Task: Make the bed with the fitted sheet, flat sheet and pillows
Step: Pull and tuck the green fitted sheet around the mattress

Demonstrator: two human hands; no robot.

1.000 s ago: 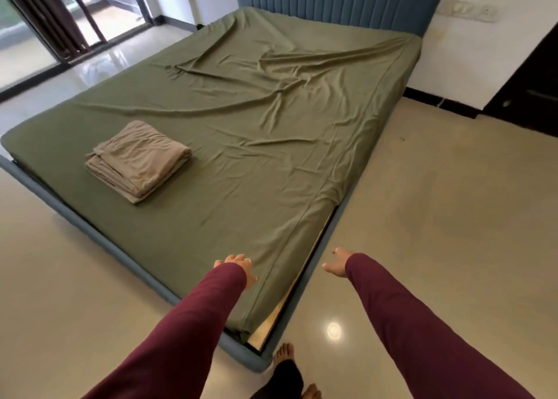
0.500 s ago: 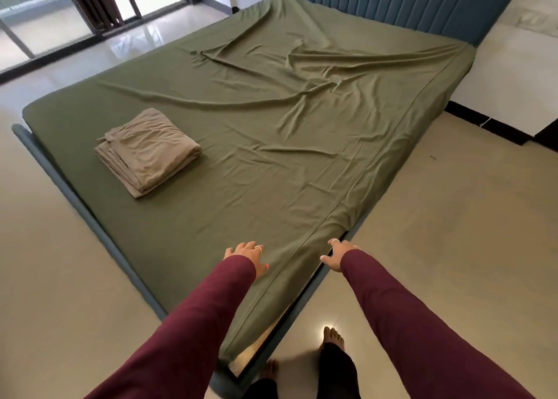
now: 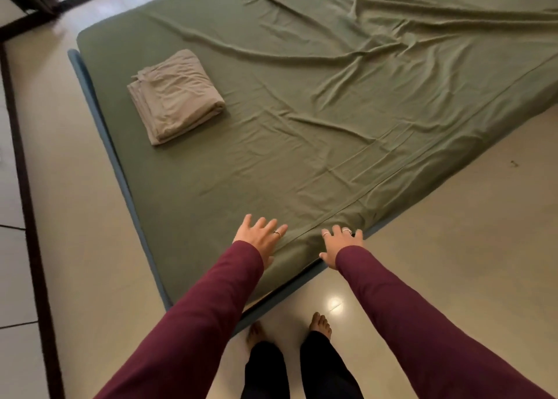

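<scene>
At the near corner of the bed (image 3: 99, 120), two hands reach down onto one green fitted sheet (image 3: 317, 120). Left hand (image 3: 260, 237) lies flat on top of the sheet near the corner, fingers spread and straight, holding nothing; one ring shows on it. Right hand (image 3: 340, 245) rests on the sheet's side edge where it drops over the mattress, fingers spread and extended, thumb down by the bed's lower edge; whether any fingertip tucks under the cloth cannot be told. Two rings show on this hand. Both arms wear maroon sleeves (image 3: 422, 332).

The sheet covers the whole visible mattress and is creased, with several long folds running across its far half and a straight seam line leading from between the hands toward the right edge. One folded beige sheet (image 3: 175, 96) sits on the green sheet near the left edge, well apart from both hands. No more than one such stack is in view.

Two bare feet (image 3: 320, 323) stand on the glossy floor (image 3: 468, 247) just beside the bed corner, below dark trouser legs.
</scene>
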